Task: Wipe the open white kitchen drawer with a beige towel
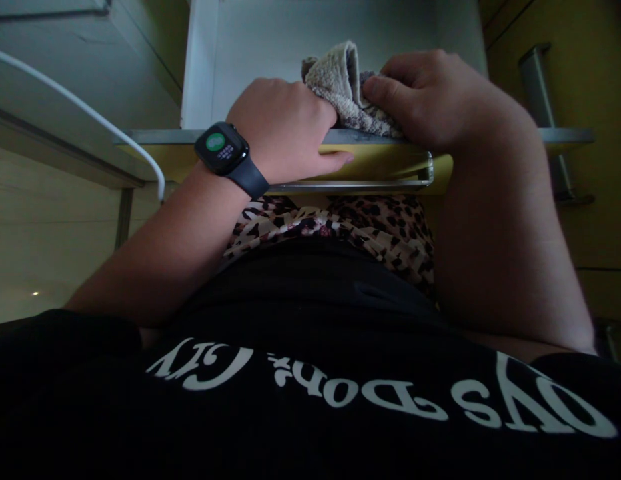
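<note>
A grey, mottled terry cloth (pixel 335 83) is bunched up on the top edge of a pulled-out drawer's front panel (pixel 370 138). My right hand (pixel 425 97) pinches the cloth from the right, thumb on top of it. Just left of the cloth, my left hand (pixel 283 123) is wrapped over the panel edge. Its thumb lies along the yellow outer face, and the other fingers curl down inside, mostly hidden. The cloth touches or nearly touches the left knuckles. A black smartwatch (pixel 223 148) is on my left wrist.
The pale drawer interior (pixel 270 40) lies beyond my hands. A metal bar handle (pixel 410 183) runs along the drawer's outer face. A white cable (pixel 90 103) hangs at the left. Cabinet fronts with a bar handle (pixel 537 87) stand at the right. My body is close to the drawer.
</note>
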Motion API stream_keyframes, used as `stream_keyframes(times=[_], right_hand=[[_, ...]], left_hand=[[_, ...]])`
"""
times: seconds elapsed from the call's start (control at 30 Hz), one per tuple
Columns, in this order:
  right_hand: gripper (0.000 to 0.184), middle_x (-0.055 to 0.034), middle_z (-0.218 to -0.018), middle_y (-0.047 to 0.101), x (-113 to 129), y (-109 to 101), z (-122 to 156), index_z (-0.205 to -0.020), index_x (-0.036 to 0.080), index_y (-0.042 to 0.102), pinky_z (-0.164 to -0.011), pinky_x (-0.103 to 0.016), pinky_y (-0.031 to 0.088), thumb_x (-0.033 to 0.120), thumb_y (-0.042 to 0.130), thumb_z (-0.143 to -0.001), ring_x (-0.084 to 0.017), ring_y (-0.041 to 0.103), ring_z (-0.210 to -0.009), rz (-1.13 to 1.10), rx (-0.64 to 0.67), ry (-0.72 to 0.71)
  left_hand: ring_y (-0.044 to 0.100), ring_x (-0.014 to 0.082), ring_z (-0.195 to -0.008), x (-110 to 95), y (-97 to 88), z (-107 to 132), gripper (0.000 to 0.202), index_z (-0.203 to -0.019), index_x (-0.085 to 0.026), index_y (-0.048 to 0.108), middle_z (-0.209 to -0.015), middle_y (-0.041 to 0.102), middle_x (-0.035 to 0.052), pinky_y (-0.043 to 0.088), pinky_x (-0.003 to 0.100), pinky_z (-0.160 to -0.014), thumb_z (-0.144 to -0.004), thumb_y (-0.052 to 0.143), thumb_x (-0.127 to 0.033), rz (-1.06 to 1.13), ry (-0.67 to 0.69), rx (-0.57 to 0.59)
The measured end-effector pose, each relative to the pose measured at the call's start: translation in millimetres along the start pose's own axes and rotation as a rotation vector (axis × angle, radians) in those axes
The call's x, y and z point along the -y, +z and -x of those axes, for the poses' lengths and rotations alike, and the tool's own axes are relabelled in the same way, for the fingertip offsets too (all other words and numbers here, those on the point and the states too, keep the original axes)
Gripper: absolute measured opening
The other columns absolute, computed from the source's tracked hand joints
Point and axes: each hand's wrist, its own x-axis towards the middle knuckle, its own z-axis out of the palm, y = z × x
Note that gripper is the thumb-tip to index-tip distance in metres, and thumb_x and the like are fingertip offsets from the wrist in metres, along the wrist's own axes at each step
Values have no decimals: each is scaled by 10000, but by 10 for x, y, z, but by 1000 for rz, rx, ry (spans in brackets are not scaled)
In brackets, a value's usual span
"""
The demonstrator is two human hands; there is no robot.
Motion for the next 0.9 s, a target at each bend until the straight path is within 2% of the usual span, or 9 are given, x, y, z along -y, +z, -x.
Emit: stream_keyframes(times=[0.2, 0.4, 0.53, 0.73, 0.9], right_hand=[[468, -100, -893, 641, -33, 27, -21, -915, 224, 630, -858, -399, 439, 638, 423, -986, -245, 608, -897, 16, -23, -17], [457, -84, -823, 600, -19, 7, -7, -824, 270, 561, -827, -388, 431, 669, 402, -979, -228, 572, -845, 14, -17, -10], [442, -81, -837, 613, -13, 11, -1, -827, 296, 559, -844, -398, 436, 684, 398, -964, -240, 600, -898, 19, -25, 11], [431, -79, -802, 586, -2, -2, 2, -791, 270, 489, -802, -403, 403, 655, 408, -966, -237, 544, -829, 5, 0, -17], [424, -73, -770, 552, 9, -14, 5, -793, 266, 487, -754, -380, 383, 649, 424, -966, -229, 501, -778, -6, -2, -1]], left_hand=[[728, 472, -1153, -1, -4, 0, 746, -1185, -83, 788, -1087, 760, 208, 580, 612, -928, -971, 458, -717, 16, -5, 2], [725, 469, -1156, -7, -5, -1, 753, -1185, -90, 790, -1077, 759, 189, 578, 605, -934, -968, 452, -726, 15, -15, 10], [730, 457, -1148, 0, 0, -3, 749, -1190, -97, 786, -1079, 759, 183, 577, 592, -936, -968, 447, -727, 10, -13, 8], [730, 443, -1153, -4, -11, 5, 738, -1178, -102, 788, -1093, 763, 196, 571, 572, -945, -964, 450, -722, 20, -24, 7], [709, 448, -1193, -8, -11, 8, 752, -1211, -110, 781, -1140, 756, 204, 544, 580, -986, -953, 455, -736, 51, -47, 28]])
